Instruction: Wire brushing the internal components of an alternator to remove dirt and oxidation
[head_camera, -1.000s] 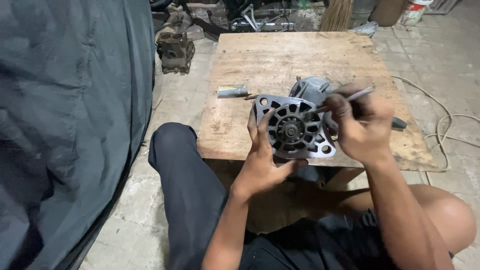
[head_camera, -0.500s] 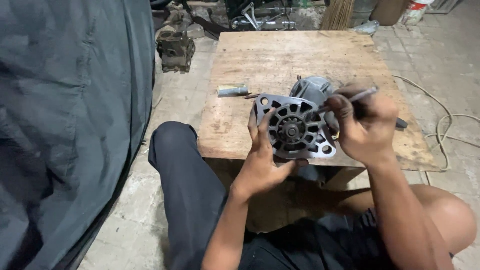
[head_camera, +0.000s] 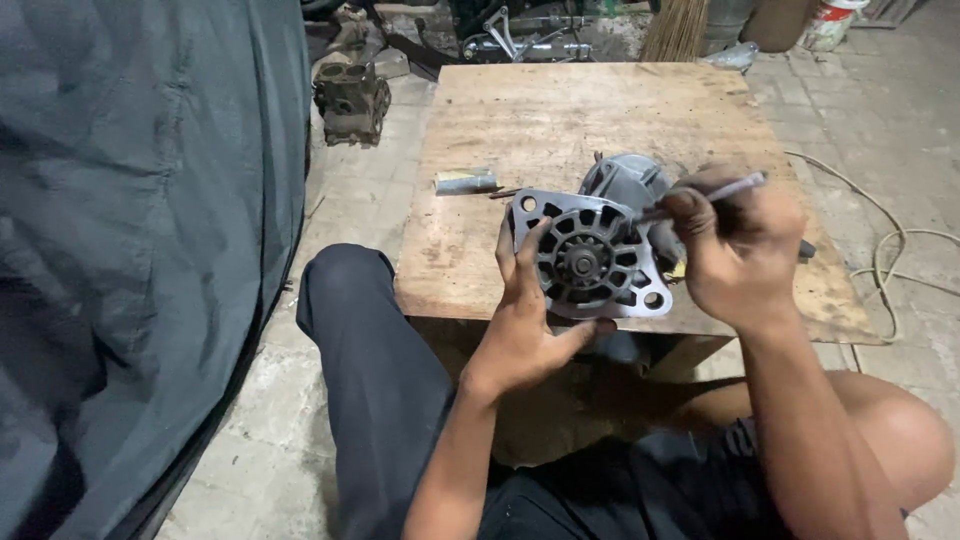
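A grey metal motor housing (head_camera: 592, 258) with a slotted round end plate faces me at the near edge of a low wooden table (head_camera: 560, 120). My left hand (head_camera: 528, 320) grips its left and lower rim, thumb under the plate. My right hand (head_camera: 738, 250) is closed around a thin metal rod-like tool (head_camera: 710, 192) whose tip points left at the upper right of the end plate. The rest of the motor body behind the plate is partly hidden by my right hand.
A small metal cylinder (head_camera: 466, 181) lies on the table left of the motor. A dark engine part (head_camera: 351, 100) sits on the paved floor at the back left. A grey tarp (head_camera: 130, 250) hangs at the left. A pale cable (head_camera: 890, 250) curls on the floor at right.
My right hand and the tool have shifted slightly; the motor housing stays held in about the same place.
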